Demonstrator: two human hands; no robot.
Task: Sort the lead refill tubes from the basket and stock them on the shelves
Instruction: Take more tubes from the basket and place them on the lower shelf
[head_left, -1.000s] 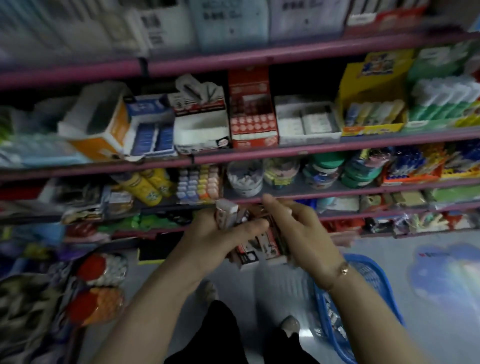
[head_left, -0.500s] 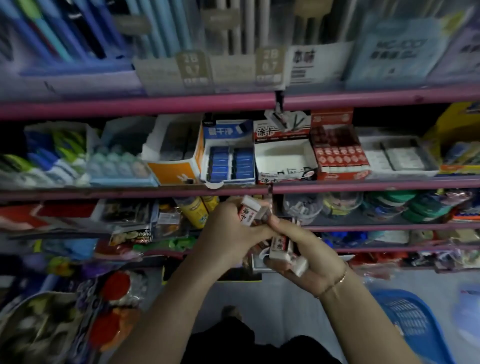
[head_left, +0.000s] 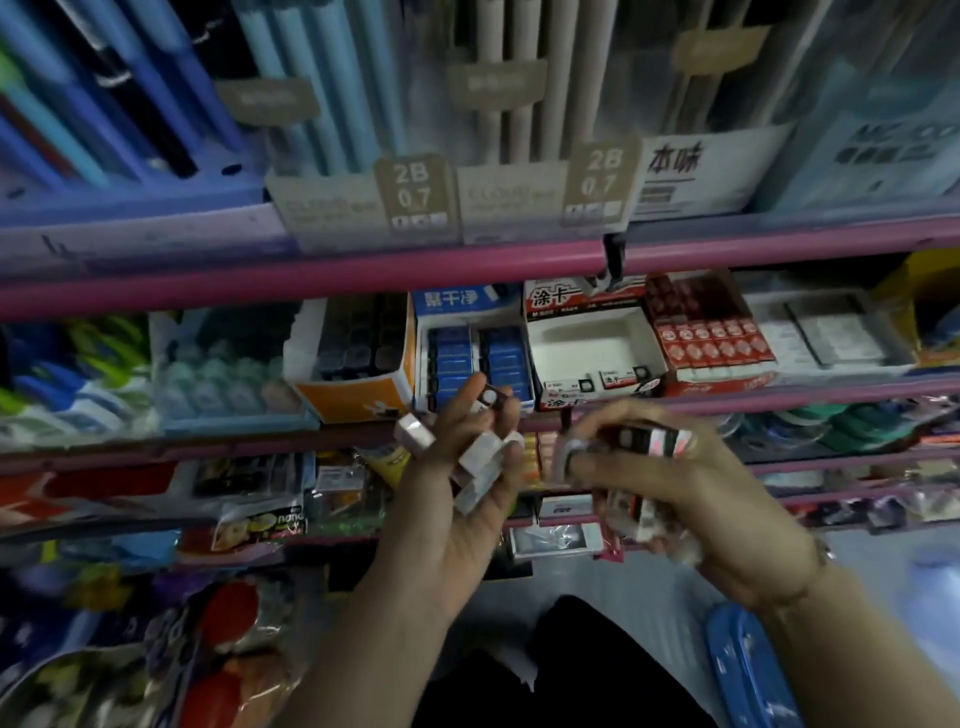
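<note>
Both hands are clamped on small lead refill tubes in front of the pink-edged shelves (head_left: 467, 270): the left hand (head_left: 462, 499) fans several pale ones (head_left: 480, 457) between its fingers, with a dark-ended one pinched up top, while the right hand (head_left: 670, 499) grips a bundle of red-and-black tubes (head_left: 649, 441) in a closed fist. Half a second ago the two hands were pressed together over one mixed clump lower down; now they have drawn apart and risen level with the shelf of display boxes, so the sort looks largely done and stocking comes next. Directly behind them sits a white display box (head_left: 592, 353), nearly bare, with only a few matching tubes along its front edge, beside a box of blue packs (head_left: 472, 358). That white box seems the likely home for the right hand's bundle. Motion blur hides the labels. At lower right the blue basket (head_left: 748, 670) rests on the floor.
</note>
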